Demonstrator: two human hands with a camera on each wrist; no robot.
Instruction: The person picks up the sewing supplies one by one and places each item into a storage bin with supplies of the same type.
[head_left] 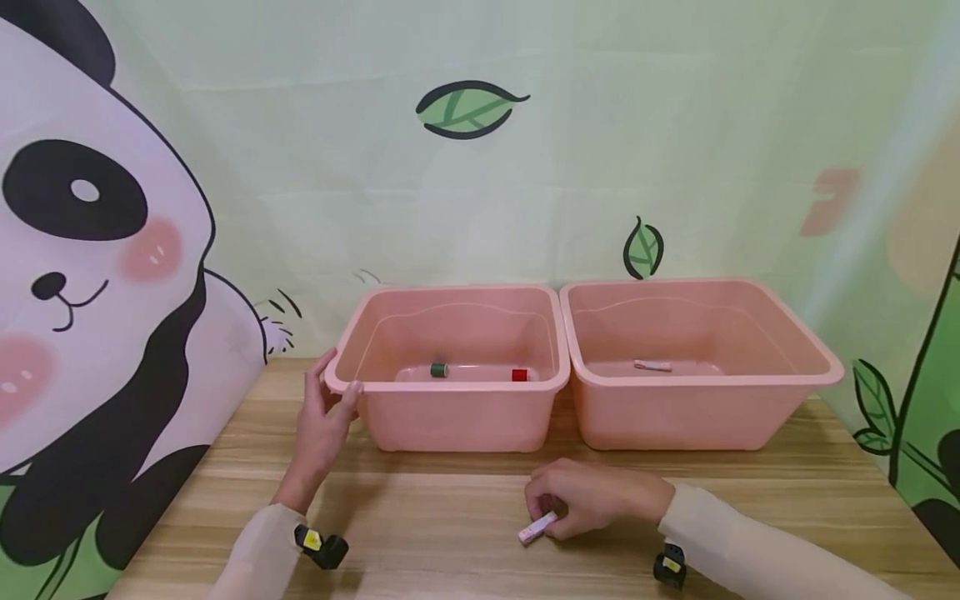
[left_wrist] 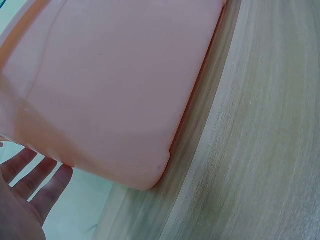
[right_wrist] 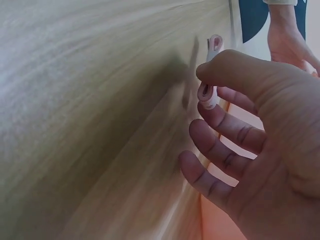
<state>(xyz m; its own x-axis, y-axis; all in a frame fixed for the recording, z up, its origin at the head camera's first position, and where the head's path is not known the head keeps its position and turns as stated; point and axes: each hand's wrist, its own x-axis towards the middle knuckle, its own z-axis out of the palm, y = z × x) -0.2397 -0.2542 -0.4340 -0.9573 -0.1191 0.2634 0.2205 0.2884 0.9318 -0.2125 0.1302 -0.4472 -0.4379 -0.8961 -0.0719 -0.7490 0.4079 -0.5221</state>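
Observation:
At the left pink bin (head_left: 457, 421), my left hand (head_left: 321, 429) holds the front left corner, thumb at the front rim and fingers along the side. The left wrist view shows those fingers (left_wrist: 47, 185) spread against the bin's outer wall. My right hand (head_left: 581, 500) pinches a small folded pink-and-white strip (head_left: 537, 528) between thumb and fingers, low over the table in front of the bins. Looped ends of the strip show in the right wrist view, where the other fingers (right_wrist: 210, 145) are loosely bent beneath it.
Inside the left bin lie a small green cylinder (head_left: 438, 370) and a red one (head_left: 520, 375). A similar pale strip (head_left: 652, 366) lies in the right pink bin (head_left: 675, 417), which stands right beside the left one. Behind the wooden table (head_left: 435, 517) hangs a panda-print cloth (head_left: 300, 167).

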